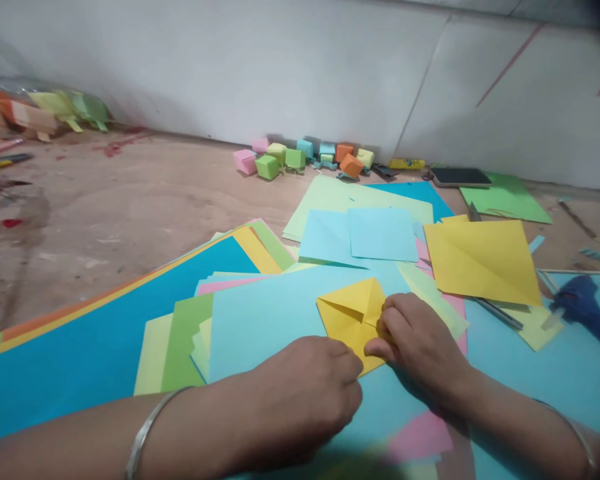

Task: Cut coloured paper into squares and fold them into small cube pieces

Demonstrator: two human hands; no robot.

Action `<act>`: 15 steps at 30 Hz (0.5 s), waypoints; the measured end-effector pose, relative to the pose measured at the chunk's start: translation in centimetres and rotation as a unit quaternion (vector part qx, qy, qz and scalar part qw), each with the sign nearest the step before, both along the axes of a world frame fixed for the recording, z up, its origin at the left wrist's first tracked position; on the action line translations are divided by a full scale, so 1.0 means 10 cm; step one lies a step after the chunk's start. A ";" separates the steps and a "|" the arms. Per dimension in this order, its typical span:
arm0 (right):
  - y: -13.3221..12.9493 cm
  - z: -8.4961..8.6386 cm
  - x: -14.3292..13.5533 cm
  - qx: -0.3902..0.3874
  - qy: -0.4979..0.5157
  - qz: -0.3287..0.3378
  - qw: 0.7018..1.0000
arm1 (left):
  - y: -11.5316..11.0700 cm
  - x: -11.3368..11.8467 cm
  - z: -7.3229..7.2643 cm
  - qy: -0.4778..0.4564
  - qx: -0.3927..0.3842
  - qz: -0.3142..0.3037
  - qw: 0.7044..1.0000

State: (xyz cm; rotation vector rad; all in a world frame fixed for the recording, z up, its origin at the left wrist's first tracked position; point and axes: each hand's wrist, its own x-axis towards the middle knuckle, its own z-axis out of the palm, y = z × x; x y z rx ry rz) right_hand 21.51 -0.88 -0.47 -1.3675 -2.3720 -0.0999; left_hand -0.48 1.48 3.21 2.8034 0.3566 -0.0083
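Observation:
A yellow square of paper [345, 320] with its corners folded toward the middle lies on light blue sheets [265, 313]. My right hand [415, 340] pinches the right side of the folded paper between thumb and fingers. At its lower left edge my left hand [305, 393] has its fingers curled down onto the paper; the fingertips are mostly hidden. To the right rests a larger creased yellow sheet [485, 263]. Light blue squares [383, 233] lie just beyond the folded paper.
Small paper cubes [295, 159] in several colours line the wall, beside a yellow glue stick [407, 163] and a phone [460, 177]. A blue glue gun [587, 310] lies at right, near a pen [497, 313]. Large coloured sheets [105, 353] spread left. More folded paper pieces [35, 115] stand far left.

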 end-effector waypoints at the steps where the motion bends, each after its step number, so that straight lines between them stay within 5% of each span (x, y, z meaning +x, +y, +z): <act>1: -0.01 0.01 -0.01 0.005 -0.008 0.003 1.000 | 0.02 0.02 0.01 0.002 -0.003 -0.013 1.000; 15: 0.02 0.04 0.03 -0.012 0.017 0.021 1.000 | 0.03 0.13 -0.01 0.031 -0.006 0.013 0.999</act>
